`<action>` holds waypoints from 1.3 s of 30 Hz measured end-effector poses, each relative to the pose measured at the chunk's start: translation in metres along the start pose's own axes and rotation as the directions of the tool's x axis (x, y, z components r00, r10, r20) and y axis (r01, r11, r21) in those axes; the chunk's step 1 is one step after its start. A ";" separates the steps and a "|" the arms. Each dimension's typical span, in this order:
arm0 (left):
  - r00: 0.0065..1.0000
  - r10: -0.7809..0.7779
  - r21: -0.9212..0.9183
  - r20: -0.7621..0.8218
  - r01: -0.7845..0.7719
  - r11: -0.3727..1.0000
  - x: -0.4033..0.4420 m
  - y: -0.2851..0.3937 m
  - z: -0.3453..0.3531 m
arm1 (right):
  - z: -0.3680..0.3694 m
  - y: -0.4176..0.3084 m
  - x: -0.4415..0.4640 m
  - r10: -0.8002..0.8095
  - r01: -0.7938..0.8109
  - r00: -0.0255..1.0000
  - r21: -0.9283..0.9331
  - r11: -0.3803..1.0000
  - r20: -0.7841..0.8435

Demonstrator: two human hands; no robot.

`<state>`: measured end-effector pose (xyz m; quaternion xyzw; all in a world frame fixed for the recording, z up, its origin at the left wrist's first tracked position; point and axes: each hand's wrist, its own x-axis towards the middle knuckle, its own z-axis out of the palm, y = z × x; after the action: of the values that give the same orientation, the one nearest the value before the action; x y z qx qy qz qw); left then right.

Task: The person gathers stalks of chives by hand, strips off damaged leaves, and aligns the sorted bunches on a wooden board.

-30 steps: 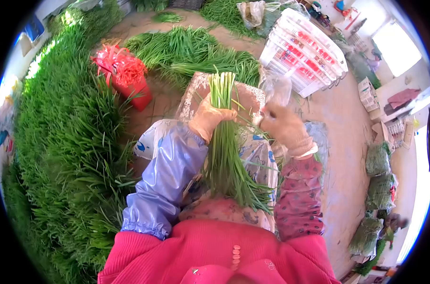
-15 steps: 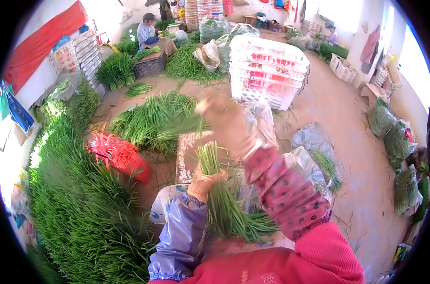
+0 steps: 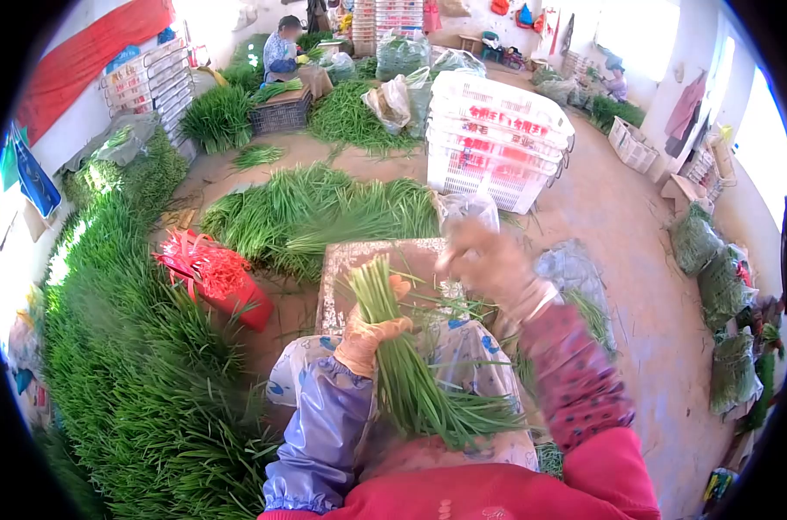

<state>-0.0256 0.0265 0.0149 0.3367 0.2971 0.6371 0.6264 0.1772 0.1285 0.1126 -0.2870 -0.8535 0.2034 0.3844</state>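
Note:
My left hand (image 3: 372, 336), in a thin glove, is wrapped round a bunch of garlic chives (image 3: 406, 368). Their pale cut ends point up and away from me, and the green leaves fan out over my lap toward the right. My right hand (image 3: 489, 264), gloved too, is raised to the right of the bunch, apart from it. Motion smears its fingers, so I cannot make out whether they hold anything. Below the hands is a low worn board (image 3: 337, 282) with loose stalks on it. A patterned apron (image 3: 298, 368) covers my knees.
A large heap of chives (image 3: 150, 373) lies along my left, another pile (image 3: 298, 212) ahead. A red container (image 3: 250, 303) holds red ties. Stacked white crates (image 3: 480, 160) stand ahead right. Filled bags (image 3: 727, 290) line the right side. Two other people sit farther back.
My right hand has swung right and down, away from above the bunch, to the board's right side. My left hand keeps its hold on the chives, nearly in place.

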 end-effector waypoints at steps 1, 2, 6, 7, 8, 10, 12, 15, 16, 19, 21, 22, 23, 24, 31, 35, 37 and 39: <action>0.999 -0.013 0.014 0.051 0.012 1.000 0.000 0.006 0.010 | 0.023 -0.006 -0.006 0.098 -0.115 0.992 0.221 0.968 0.084; 0.999 0.002 0.113 0.042 -0.007 0.994 0.001 0.002 0.009 | 0.037 -0.011 -0.008 0.138 -0.176 0.981 0.328 0.928 0.136; 0.995 -0.038 0.043 0.090 0.034 0.998 0.002 -0.004 -0.003 | 0.062 -0.015 -0.009 0.470 -0.597 0.798 0.387 0.702 0.378; 0.995 -0.039 0.047 0.091 0.035 0.998 -0.001 0.001 -0.002 | 0.068 -0.008 -0.009 0.470 -0.596 0.799 0.391 0.701 0.376; 0.993 -0.082 -0.027 0.085 0.085 0.996 -0.007 0.008 0.000 | 0.074 0.000 -0.012 0.365 -0.507 0.861 0.536 0.675 0.355; 0.992 -0.071 -0.168 0.106 0.088 0.982 -0.006 0.000 -0.008 | 0.076 0.003 -0.016 0.261 -0.412 0.911 0.657 0.631 0.320; 0.981 -0.125 -0.127 0.150 0.145 0.981 -0.008 -0.001 -0.009 | 0.074 0.000 -0.021 0.085 -0.478 0.864 0.754 0.450 0.497; 0.946 -0.213 0.053 0.245 0.206 0.977 -0.004 -0.008 -0.014 | 0.046 -0.033 -0.012 0.025 -0.796 0.574 0.549 0.255 0.819; 0.951 -0.137 0.093 0.278 0.115 0.989 -0.005 -0.005 -0.006 | 0.064 -0.018 -0.012 -0.126 -0.695 0.639 0.640 0.328 0.759; 0.928 -0.075 0.119 0.366 0.033 0.992 -0.001 0.013 0.007 | 0.061 -0.019 -0.009 -0.018 -0.605 0.666 0.553 0.573 0.746; 0.897 -0.248 0.478 0.365 0.048 0.877 0.004 0.015 -0.010 | 0.051 -0.025 -0.003 0.084 -0.539 0.750 0.533 0.652 0.656; 0.868 -0.382 0.573 0.318 0.145 0.807 0.005 0.023 -0.013 | 0.042 -0.030 0.004 0.166 -0.473 0.824 0.497 0.727 0.541; 0.821 -0.505 0.659 0.265 0.229 0.717 0.005 0.031 -0.017 | 0.032 -0.036 0.010 0.229 -0.414 0.882 0.443 0.796 0.412; 0.919 -0.321 0.757 0.231 0.037 0.652 0.004 0.028 -0.032 | 0.012 -0.049 0.020 0.331 -0.384 0.915 0.238 0.892 0.231; 0.975 0.101 0.838 0.197 -0.221 0.498 0.010 0.085 -0.048 | -0.053 -0.019 0.097 0.276 -0.280 0.955 -0.022 0.960 -0.103; 0.917 0.183 0.635 0.355 -0.380 0.672 0.031 0.112 -0.019 | -0.033 -0.022 0.101 0.187 -0.213 0.977 0.411 0.886 0.102; 0.906 0.105 0.568 0.410 -0.344 0.748 0.044 0.123 0.008 | -0.011 -0.022 0.100 0.305 -0.313 0.949 0.391 0.865 0.086; 0.854 0.148 0.586 0.499 -0.458 0.669 0.064 0.114 0.020 | 0.006 -0.039 0.096 0.136 -0.183 0.980 0.388 0.903 0.146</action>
<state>-0.0772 0.0848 0.1217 0.7151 0.3109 0.4928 0.3862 0.1079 0.1605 0.1827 -0.2593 -0.7884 0.4201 0.3669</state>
